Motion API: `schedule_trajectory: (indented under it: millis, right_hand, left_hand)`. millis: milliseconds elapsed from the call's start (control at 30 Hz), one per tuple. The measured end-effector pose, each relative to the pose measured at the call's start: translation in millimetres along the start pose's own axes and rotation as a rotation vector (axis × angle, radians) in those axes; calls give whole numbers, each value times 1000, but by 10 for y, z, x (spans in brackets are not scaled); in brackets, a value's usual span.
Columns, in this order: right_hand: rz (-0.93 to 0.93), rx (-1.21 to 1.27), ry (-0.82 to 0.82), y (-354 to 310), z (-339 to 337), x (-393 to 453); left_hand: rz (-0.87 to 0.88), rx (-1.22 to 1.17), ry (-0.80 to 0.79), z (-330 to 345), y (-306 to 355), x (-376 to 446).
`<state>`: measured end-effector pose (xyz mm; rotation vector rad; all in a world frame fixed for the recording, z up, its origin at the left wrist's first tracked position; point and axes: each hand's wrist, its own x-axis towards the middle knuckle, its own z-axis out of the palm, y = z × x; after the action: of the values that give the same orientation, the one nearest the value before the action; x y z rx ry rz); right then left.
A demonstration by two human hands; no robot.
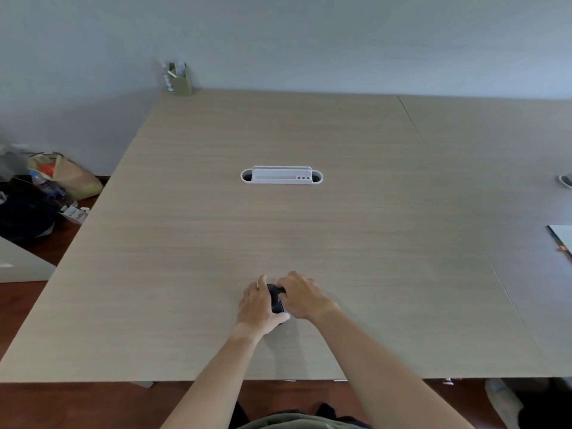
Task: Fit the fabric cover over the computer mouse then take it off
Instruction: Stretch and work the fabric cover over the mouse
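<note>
A small dark computer mouse lies on the wooden table near its front edge, mostly hidden between my two hands. My left hand cups it from the left, thumb along its near end. My right hand grips it from the right, fingers curled over its top. The dark surface between my hands may be the fabric cover, but I cannot tell cover from mouse.
A white cable grommet box is set into the table's middle. An olive pen holder stands at the far left corner. Bags and bottles lie on the floor at left. A flat object sits at the right edge.
</note>
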<state>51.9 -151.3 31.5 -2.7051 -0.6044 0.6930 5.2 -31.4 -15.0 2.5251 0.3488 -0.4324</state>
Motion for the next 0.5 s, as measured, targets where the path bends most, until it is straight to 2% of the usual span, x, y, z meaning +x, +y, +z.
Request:
schedule_trajectory:
  millis: [233,367,500]
  right_hand:
    - [140,-62,39,300,-72,-33]
    - [89,90,51,208,-67,-11]
    - [43,84,-3,111,23,-8]
  left_hand:
    - [-59,11,-30,-11,42,28]
    - [-75,-52,-11,34,32,31]
    - [-75,-73,-22,41,47,41]
